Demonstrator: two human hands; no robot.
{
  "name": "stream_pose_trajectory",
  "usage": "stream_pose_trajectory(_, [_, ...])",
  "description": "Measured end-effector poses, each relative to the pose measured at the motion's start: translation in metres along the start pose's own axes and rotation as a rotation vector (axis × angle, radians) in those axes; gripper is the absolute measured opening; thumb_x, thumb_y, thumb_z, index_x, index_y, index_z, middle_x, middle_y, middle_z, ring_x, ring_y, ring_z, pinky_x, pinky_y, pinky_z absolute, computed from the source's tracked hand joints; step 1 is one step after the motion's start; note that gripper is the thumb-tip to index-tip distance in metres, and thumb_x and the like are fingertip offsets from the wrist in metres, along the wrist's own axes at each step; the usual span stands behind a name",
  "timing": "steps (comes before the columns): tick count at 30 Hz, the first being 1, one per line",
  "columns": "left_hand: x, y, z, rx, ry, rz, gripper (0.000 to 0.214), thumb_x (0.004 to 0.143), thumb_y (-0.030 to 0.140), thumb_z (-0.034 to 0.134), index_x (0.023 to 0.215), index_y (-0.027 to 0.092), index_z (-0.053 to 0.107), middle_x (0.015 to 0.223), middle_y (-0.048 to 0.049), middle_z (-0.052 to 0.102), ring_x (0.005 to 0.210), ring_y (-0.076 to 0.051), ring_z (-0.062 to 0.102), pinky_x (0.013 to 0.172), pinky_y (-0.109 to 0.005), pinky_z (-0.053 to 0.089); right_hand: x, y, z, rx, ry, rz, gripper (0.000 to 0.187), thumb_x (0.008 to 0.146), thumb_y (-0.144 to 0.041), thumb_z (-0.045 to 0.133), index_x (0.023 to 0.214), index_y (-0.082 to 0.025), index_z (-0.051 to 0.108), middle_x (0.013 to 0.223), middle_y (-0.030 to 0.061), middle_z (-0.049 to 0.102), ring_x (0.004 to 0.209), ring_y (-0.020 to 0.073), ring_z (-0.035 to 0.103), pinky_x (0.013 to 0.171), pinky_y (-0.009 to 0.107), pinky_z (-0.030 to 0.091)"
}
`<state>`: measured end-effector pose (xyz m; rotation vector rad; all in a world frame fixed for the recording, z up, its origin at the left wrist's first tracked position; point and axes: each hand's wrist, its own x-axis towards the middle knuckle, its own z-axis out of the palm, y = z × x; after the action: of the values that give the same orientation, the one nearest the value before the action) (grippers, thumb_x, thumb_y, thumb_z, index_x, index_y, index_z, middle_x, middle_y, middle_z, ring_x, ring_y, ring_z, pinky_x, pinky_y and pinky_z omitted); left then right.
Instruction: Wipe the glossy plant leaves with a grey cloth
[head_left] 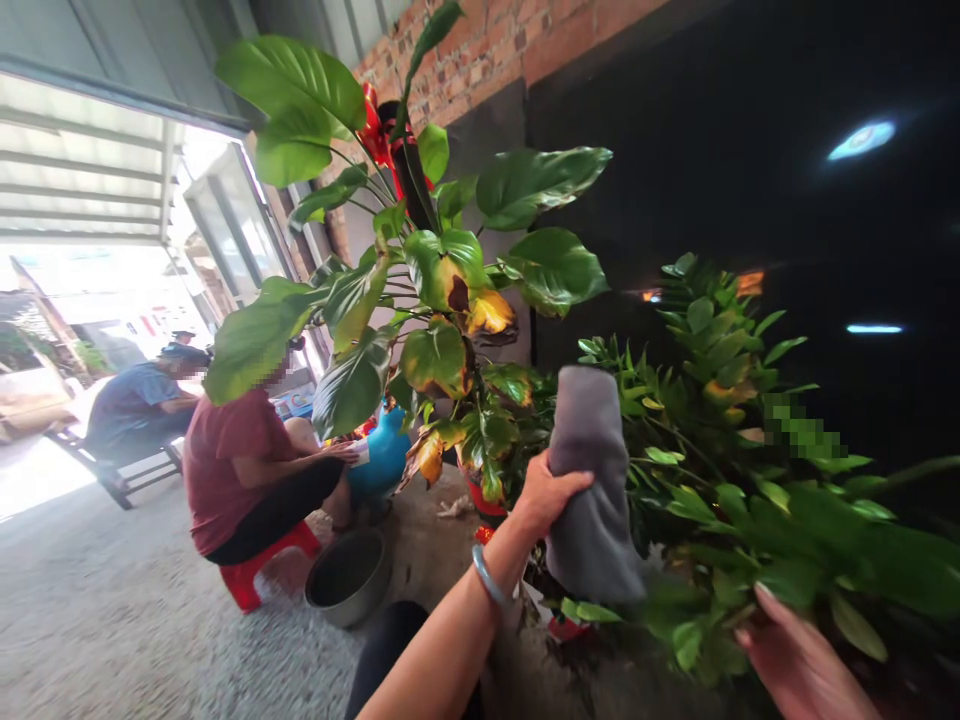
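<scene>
My left hand (547, 500), a bangle on its wrist, grips a folded grey cloth (589, 470) that hangs down in front of the potted plants. At the lower right my right hand (802, 650) has finger and thumb about a leafy stem (739, 618) of a low, dense green plant (795, 540). That spot is somewhat blurred. Left of the cloth rises a tall broad-leaved plant (442, 265) with a red ribbon (373, 128) near its top. Several of its lower leaves are yellow and brown.
A person in a red shirt (229, 470) sits on a red stool (266, 570) to the left, beside a grey basin (349, 580) and a blue container (381, 455). Another person in blue (131, 400) sits farther back. A dark glossy panel (750, 180) stands behind the plants.
</scene>
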<state>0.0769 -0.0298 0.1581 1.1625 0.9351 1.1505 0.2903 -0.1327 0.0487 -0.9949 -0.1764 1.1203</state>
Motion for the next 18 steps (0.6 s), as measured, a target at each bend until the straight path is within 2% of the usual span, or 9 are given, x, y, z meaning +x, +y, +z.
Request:
stream_pose_trajectory(2, [-0.009,-0.025,-0.01,0.166,-0.077,-0.128,0.026,0.042,0.021,0.076,0.066,0.018,0.066,0.061,0.004,0.063,0.06,-0.014,0.053,0.059,-0.026,0.044,-0.005,-0.001,0.002,-0.083,-0.04,-0.011,0.044,0.025,-0.042,0.095,0.048,-0.023,0.063,0.046,-0.0036,0.059,0.039,0.0131,0.051,0.037,0.025,0.049])
stream_pose_trajectory(4, [-0.027,-0.046,-0.027,0.304,-0.27,-0.277,0.024,0.041,0.018,0.076,0.064,0.018,0.066,0.058,0.006,0.062,0.058,-0.013,0.051,0.057,-0.025,0.042,-0.007,0.0,0.0,-0.166,-0.099,-0.011,0.046,0.031,-0.05,0.094,0.043,-0.022,0.058,0.04,-0.0034,0.052,0.038,0.0127,0.049,0.04,0.025,0.05])
stream_pose_trajectory(6, [-0.042,-0.049,-0.041,0.329,-0.41,-0.349,0.027,0.041,0.019,0.079,0.066,0.017,0.069,0.062,0.0059,0.065,0.06,-0.013,0.053,0.058,-0.024,0.043,-0.007,0.001,-0.004,-0.198,-0.13,-0.009,0.047,0.034,-0.052,0.093,0.041,-0.021,0.058,0.039,-0.0026,0.051,0.038,0.0131,0.049,0.041,0.026,0.05])
stream_pose_trajectory(7, [-0.046,-0.043,-0.045,0.31,-0.434,-0.346,0.029,0.04,0.021,0.08,0.068,0.017,0.071,0.063,0.0053,0.066,0.062,-0.013,0.054,0.059,-0.024,0.044,-0.007,0.001,-0.005,-0.192,-0.13,-0.006,0.047,0.033,-0.052,0.093,0.041,-0.021,0.06,0.039,-0.0023,0.052,0.038,0.0133,0.05,0.041,0.026,0.051])
stream_pose_trajectory(9, [-0.043,-0.021,-0.043,0.214,-0.397,-0.275,0.033,0.041,0.023,0.082,0.071,0.016,0.072,0.065,0.0038,0.067,0.062,-0.014,0.056,0.06,-0.025,0.046,-0.005,0.002,-0.006,-0.145,-0.108,-0.008,0.045,0.028,-0.049,0.095,0.045,-0.02,0.064,0.043,-0.0022,0.056,0.039,0.0135,0.052,0.04,0.026,0.051])
stream_pose_trajectory(11, [-0.029,0.003,-0.031,0.076,-0.302,-0.143,0.037,0.042,0.026,0.084,0.075,0.015,0.072,0.067,0.002,0.068,0.061,-0.015,0.058,0.06,-0.026,0.048,-0.005,0.001,-0.002,-0.076,-0.084,-0.004,0.045,0.024,-0.044,0.096,0.049,-0.021,0.066,0.047,-0.0032,0.061,0.04,0.0133,0.053,0.038,0.025,0.051])
stream_pose_trajectory(13, [-0.012,0.015,-0.017,-0.051,-0.195,-0.019,0.039,0.044,0.029,0.084,0.078,0.015,0.072,0.07,-0.0001,0.069,0.064,-0.017,0.06,0.064,-0.028,0.05,-0.006,0.0,0.003,-0.025,-0.064,0.01,0.046,0.021,-0.04,0.097,0.051,-0.022,0.067,0.049,-0.0044,0.063,0.04,0.0125,0.054,0.037,0.024,0.049])
stream_pose_trajectory(16, [0.0,-0.004,-0.008,-0.02,-0.068,0.041,0.032,0.046,0.027,0.081,0.074,0.016,0.071,0.068,0.0004,0.068,0.066,-0.017,0.059,0.066,-0.028,0.049,-0.01,-0.001,0.009,-0.019,-0.053,0.028,0.046,0.021,-0.039,0.097,0.048,-0.021,0.065,0.045,-0.0048,0.06,0.038,0.0122,0.053,0.038,0.023,0.05])
stream_pose_trajectory(18, [-0.008,-0.031,-0.016,0.171,-0.11,-0.03,0.022,0.046,0.02,0.076,0.067,0.017,0.07,0.062,0.0034,0.064,0.062,-0.015,0.055,0.061,-0.026,0.045,-0.011,-0.001,0.009,-0.042,-0.058,0.026,0.046,0.021,-0.04,0.097,0.048,-0.021,0.065,0.044,-0.0039,0.06,0.038,0.0128,0.054,0.039,0.024,0.051])
